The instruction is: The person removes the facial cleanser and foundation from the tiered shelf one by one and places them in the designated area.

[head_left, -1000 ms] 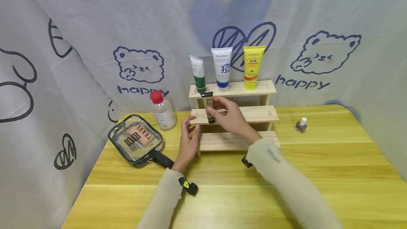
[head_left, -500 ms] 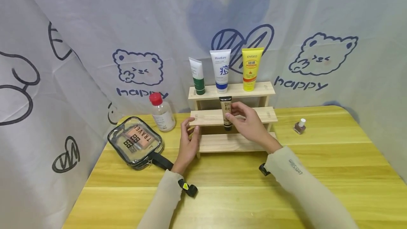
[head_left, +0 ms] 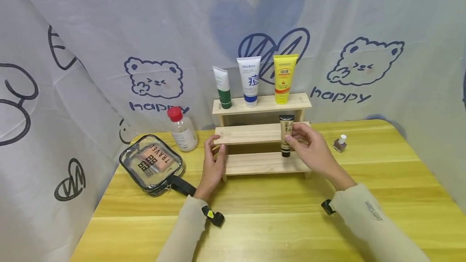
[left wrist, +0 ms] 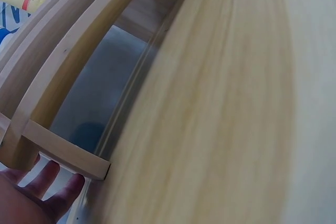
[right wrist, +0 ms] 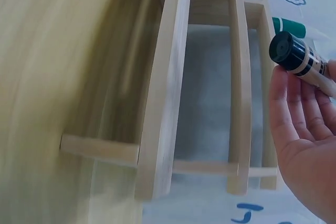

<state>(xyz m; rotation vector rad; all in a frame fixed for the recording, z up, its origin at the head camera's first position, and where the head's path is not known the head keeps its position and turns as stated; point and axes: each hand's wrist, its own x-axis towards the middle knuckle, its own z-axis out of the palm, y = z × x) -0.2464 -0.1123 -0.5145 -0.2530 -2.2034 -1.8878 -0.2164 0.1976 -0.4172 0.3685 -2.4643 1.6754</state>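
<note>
Right hand: the right hand (head_left: 313,153) pinches a small beige tube (head_left: 286,136) between thumb and fingers, holding it upright with its black cap pointing down; in the right wrist view the cap end (right wrist: 287,51) pokes out past the fingers (right wrist: 294,108).
Beige tube: held in the air in front of the right end of the wooden rack's middle step, its cap reaching down to the bottom step; whether it touches the wood cannot be told.
Left hand: the left hand (head_left: 214,163) grips the left end of the middle step, thumb and fingers curled round the edge; the left wrist view shows fingertips (left wrist: 50,174) against a slat.
Wooden rack: a three-step wooden rack (head_left: 251,133) stands at the back of the yellow wooden surface (head_left: 255,221).
Top step: a green-and-white tube (head_left: 222,87), a blue-and-white tube (head_left: 251,81) and a yellow tube (head_left: 284,78) stand upright in a row.
Left of the rack: a clear bottle with a red cap (head_left: 181,129), and nearer the person a clear travel pouch (head_left: 152,163).
Right of the rack: a small nail polish bottle (head_left: 339,143), well apart from the hands.
Backdrop: a pale cloth (head_left: 109,31) printed with bears and the word "happy".
</note>
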